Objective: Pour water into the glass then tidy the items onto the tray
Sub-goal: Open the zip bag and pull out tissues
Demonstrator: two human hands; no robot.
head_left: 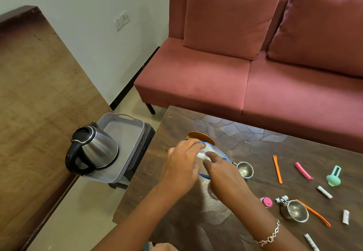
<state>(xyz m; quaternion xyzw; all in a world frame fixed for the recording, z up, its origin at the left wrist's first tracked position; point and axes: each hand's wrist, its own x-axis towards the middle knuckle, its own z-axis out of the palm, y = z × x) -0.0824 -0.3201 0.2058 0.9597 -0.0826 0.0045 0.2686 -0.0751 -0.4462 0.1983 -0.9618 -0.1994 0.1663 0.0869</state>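
Dark wooden counter (255, 142) fills the near right. Left of it, a grey perforated plastic tray (125, 130) carries a steel kettle (98, 148). At centre, on the counter's left part, is the clear blue-rimmed glass (208, 148). The left grip (182, 164) curls round its side. The right grip (224, 176) lays fingers on the rim; whether it clamps I cannot tell. The glass looks light, smooth and breakable, best held low on the wall.

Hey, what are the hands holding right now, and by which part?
The left hand grips the clear blue-rimmed container by its left side; the right hand rests its fingers across its top, grip unclear.
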